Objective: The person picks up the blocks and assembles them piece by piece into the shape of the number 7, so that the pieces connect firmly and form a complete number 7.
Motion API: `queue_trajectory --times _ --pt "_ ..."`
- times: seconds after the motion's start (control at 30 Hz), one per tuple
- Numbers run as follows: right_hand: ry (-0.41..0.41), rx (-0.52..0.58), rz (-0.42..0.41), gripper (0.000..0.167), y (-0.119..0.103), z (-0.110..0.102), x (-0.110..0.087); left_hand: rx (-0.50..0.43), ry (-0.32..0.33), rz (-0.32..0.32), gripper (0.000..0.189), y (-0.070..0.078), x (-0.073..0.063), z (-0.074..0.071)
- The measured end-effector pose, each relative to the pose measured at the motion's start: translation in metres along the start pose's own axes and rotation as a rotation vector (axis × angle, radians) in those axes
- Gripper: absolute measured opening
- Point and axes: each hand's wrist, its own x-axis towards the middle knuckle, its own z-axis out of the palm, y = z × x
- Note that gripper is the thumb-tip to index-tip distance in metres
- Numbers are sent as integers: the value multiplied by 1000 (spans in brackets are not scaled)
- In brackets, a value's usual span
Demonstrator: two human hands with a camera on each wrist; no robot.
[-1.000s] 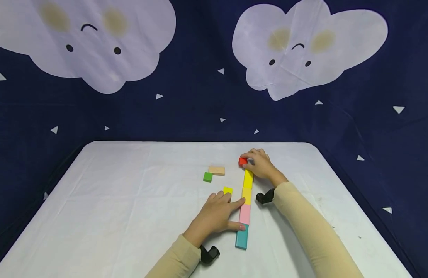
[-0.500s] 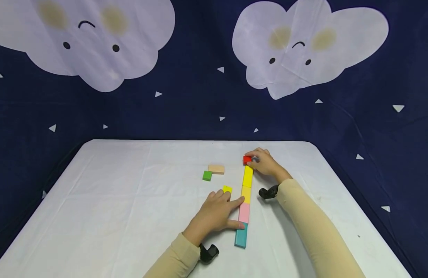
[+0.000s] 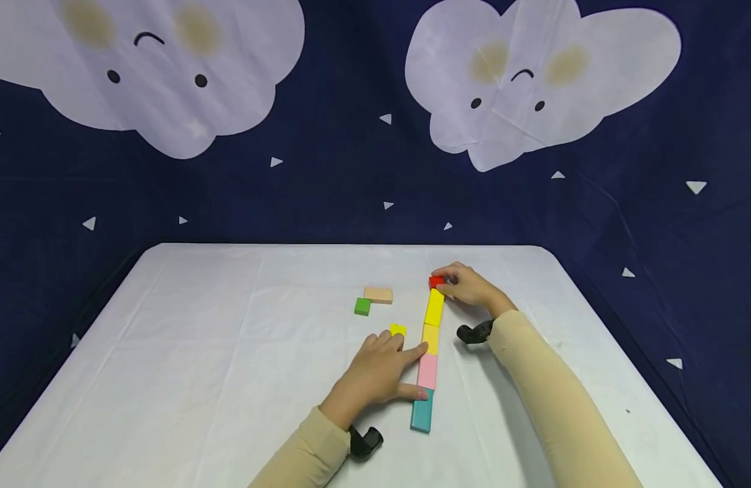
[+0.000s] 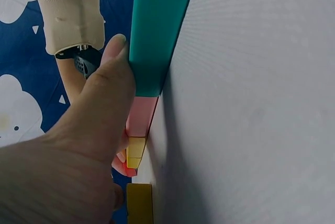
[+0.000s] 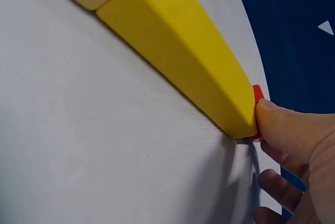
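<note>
In the head view a row of wooden blocks runs away from the person: a teal block (image 3: 421,411), a pink block (image 3: 427,371), a paler yellow block (image 3: 431,339) and a bright yellow block (image 3: 434,308). My right hand (image 3: 470,285) pinches a small red block (image 3: 435,281) between thumb and fingers at the far end of this row. In the right wrist view the red block (image 5: 258,93) is against the yellow block's end. My left hand (image 3: 378,369) rests beside the row, its thumb on the teal block and its index finger at the paler yellow one.
A small yellow block (image 3: 398,330) lies just beyond the left hand's other fingers. Farther back are a green block (image 3: 362,306) and a tan block (image 3: 378,295), close together. The white tabletop (image 3: 186,352) ends at a dark blue cloud-patterned cloth (image 3: 339,183).
My right hand has shifted the red block rightward, from left of the row into line with the bright yellow block's far end. The left hand has stayed in place; the view has tilted slightly.
</note>
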Motion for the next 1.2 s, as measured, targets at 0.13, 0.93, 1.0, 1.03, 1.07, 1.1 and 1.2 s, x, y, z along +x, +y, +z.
queue_trajectory --times 0.13,0.93,1.0,1.03,1.07,1.1,1.2 --pt "0 -2 -3 40 2 1 0 -3 -5 -3 85 0 0 -1" --pt "39 -2 7 33 0 7 0 -23 -21 -13 85 0 0 0" --pt "45 -6 -3 33 1 6 -1 -20 -14 -10 85 1 0 0" --pt "48 -7 -10 33 1 6 -1 -18 -12 -10 85 1 0 0" --pt "49 -6 -11 33 2 6 -1 -17 -9 -10 84 0 0 0" --pt "49 0 -6 33 2 6 -1 -16 -7 -10 84 0 0 0" --pt "50 7 -7 34 3 5 -2 -15 -3 -9 84 0 0 0"
